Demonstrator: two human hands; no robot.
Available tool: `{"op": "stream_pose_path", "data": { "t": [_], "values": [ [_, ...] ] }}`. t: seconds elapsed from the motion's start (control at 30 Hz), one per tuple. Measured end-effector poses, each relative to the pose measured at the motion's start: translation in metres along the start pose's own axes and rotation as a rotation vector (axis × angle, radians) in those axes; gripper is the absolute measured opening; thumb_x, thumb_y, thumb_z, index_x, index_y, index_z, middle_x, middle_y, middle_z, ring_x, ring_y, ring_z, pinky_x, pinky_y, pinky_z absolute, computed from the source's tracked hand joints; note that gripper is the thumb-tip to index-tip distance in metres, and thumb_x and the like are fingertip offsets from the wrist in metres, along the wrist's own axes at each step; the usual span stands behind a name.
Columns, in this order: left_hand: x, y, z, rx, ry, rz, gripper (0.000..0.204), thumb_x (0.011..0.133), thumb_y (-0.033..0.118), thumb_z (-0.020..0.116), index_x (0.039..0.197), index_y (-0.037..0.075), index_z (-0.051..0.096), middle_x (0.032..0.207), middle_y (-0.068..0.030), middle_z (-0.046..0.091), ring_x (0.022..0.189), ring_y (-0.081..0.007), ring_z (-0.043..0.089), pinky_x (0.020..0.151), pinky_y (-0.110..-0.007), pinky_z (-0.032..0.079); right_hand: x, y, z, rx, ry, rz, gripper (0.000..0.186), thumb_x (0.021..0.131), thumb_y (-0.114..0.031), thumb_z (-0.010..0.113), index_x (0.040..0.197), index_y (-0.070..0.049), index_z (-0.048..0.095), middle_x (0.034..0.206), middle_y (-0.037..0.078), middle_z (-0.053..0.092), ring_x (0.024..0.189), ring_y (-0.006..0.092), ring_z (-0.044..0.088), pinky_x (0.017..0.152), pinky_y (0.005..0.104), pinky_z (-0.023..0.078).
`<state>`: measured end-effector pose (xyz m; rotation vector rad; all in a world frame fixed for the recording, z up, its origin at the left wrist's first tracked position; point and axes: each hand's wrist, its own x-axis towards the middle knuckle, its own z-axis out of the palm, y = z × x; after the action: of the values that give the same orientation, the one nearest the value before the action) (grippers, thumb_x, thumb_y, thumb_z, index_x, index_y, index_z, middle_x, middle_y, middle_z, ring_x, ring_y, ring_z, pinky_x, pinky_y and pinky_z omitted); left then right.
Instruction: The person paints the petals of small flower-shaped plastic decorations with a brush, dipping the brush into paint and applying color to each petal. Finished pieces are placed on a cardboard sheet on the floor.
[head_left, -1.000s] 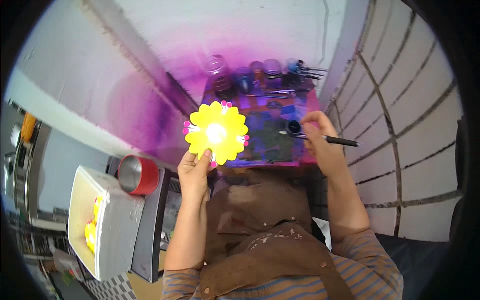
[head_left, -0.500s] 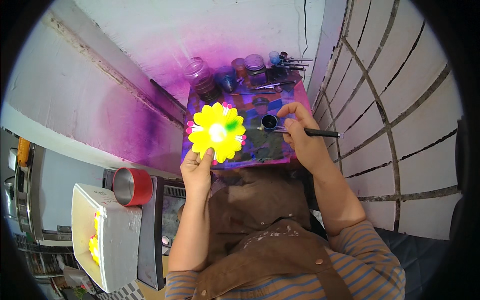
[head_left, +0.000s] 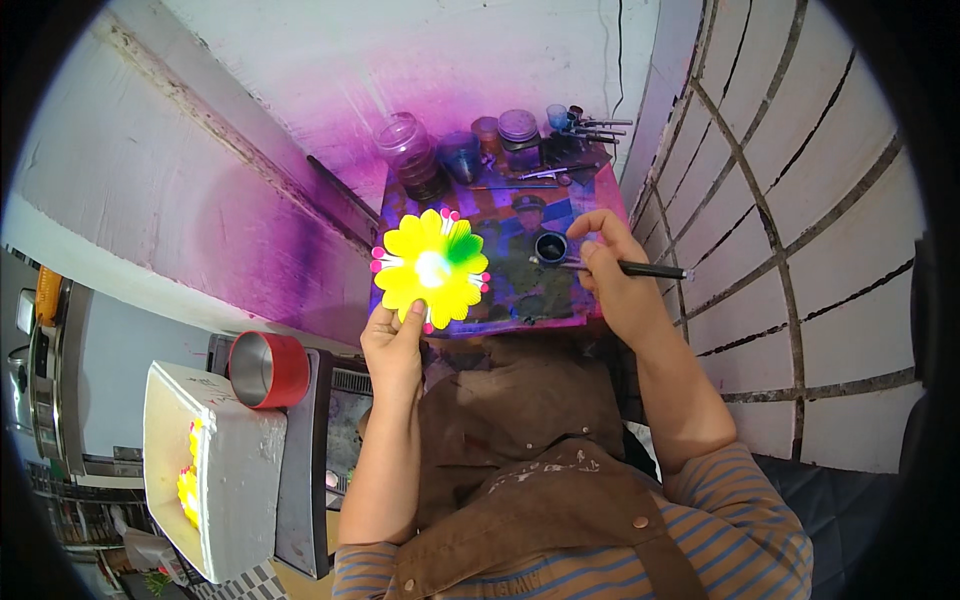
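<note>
My left hand (head_left: pixel 393 345) pinches the lower rim of a yellow flower (head_left: pixel 420 290), its thumb lying on the front. The flower has a pale centre, pink-tipped white stamens around the edge and a green patch on its upper right petals. In my right hand (head_left: pixel 617 268) is an airbrush (head_left: pixel 652 270) with a small round paint cup (head_left: pixel 550 247) on top. Its tip points left at the flower, a gap apart from it. Both are held above a paint-stained table (head_left: pixel 490 318).
Along the table's back stand a clear jar (head_left: pixel 405 150), a blue cup (head_left: pixel 459 158), a lidded jar (head_left: pixel 518 130) and several more airbrushes (head_left: pixel 600 130). At left are a red pot (head_left: pixel 268 370) and a white foam box (head_left: pixel 240 470) with yellow flowers inside. A tiled wall (head_left: pixel 800 300) rises at right.
The green patch on the flower's upper right petals has grown larger and darker. The airbrush has shifted slightly right in the picture, and the view has moved a little.
</note>
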<state>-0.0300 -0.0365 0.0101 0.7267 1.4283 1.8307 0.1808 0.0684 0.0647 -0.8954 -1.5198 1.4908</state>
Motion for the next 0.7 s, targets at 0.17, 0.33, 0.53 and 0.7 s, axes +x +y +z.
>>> {"op": "stream_pose_path", "data": {
  "t": [0.17,0.33,0.53,0.7],
  "values": [
    [0.002,0.000,-0.004,-0.014,0.019,0.007,0.025,0.082,-0.001,0.052,0.106,-0.006,0.051,0.098,-0.0094,0.059,0.088,-0.0123,0.056,0.078,-0.023,0.041,-0.003,0.001,0.001,0.029,-0.025,-0.024,0.012,0.083,-0.013,0.044,0.093,-0.007,0.046,0.056,-0.005,0.036,0.051,0.0026,0.032,0.045,0.0210,0.025],
    [0.001,0.000,-0.003,-0.006,0.021,-0.006,0.024,0.082,-0.001,0.052,0.106,-0.005,0.051,0.097,-0.0087,0.059,0.086,-0.0113,0.056,0.075,-0.022,0.042,-0.002,0.005,0.009,0.063,-0.045,-0.074,0.012,0.083,-0.013,0.043,0.092,-0.007,0.046,0.056,-0.004,0.037,0.051,0.0029,0.032,0.045,0.0215,0.025],
    [-0.004,0.002,-0.001,-0.012,0.010,-0.020,0.024,0.082,-0.001,0.052,0.106,-0.004,0.052,0.097,-0.0081,0.059,0.084,-0.0103,0.056,0.072,-0.022,0.043,0.003,-0.009,0.008,0.054,-0.042,-0.049,0.013,0.083,-0.014,0.043,0.093,-0.007,0.046,0.059,-0.004,0.038,0.052,0.0036,0.033,0.046,0.0210,0.027],
    [-0.002,0.000,0.003,-0.037,-0.001,0.022,0.025,0.082,0.000,0.053,0.106,-0.004,0.052,0.097,-0.0077,0.059,0.083,-0.0102,0.056,0.071,-0.022,0.043,0.003,-0.004,0.012,0.100,-0.057,-0.060,0.013,0.083,-0.014,0.043,0.093,-0.007,0.046,0.059,-0.004,0.038,0.052,0.0036,0.033,0.046,0.0212,0.027]
  ]
}}
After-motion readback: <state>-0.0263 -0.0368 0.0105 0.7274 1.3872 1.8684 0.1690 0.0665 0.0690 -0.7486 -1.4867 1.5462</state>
